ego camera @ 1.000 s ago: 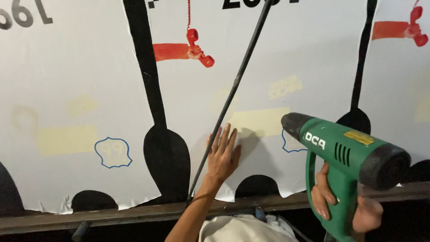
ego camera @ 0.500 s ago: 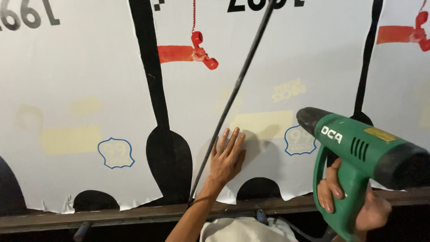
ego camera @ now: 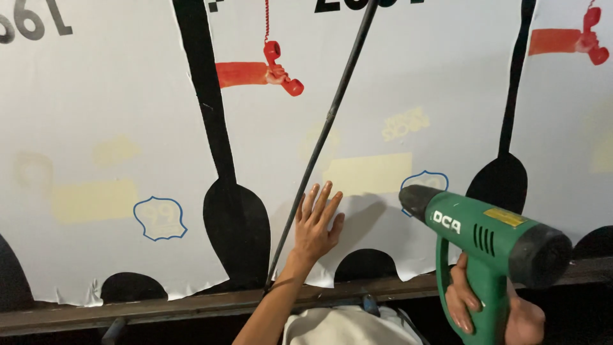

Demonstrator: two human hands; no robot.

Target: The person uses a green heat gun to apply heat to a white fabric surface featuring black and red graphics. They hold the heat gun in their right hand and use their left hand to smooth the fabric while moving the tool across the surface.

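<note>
A big white printed sheet (ego camera: 415,96) fills nearly the whole frame, hanging flat like a banner, with tall black spoon-like shapes (ego camera: 235,217) running down it at left of centre and at the right, pale yellow patches, and small blue-outlined badges. Its ragged lower edge ends just above a dark metal beam (ego camera: 159,310) that crosses the bottom of the frame. A thin dark rod (ego camera: 325,128) leans across the sheet from the top centre down to the beam at lower centre. At the lower right sits a green heat gun (ego camera: 491,239) with a black nozzle and black rear cap, its nozzle aimed left at the sheet, close to one blue badge (ego camera: 424,182). The right hand (ego camera: 485,303) is wrapped tight around the gun's handle, fingers curled on the grip. The left hand (ego camera: 317,227) lies flat on the sheet at lower centre, fingers spread and pointing up, just right of the rod and well apart from the right hand. Near the top, left of centre, a small red telephone handset (ego camera: 281,67) is printed hanging from a red cord, and another shows at the upper right corner. A bit of pale cloth (ego camera: 348,326) shows at the bottom centre.
</note>
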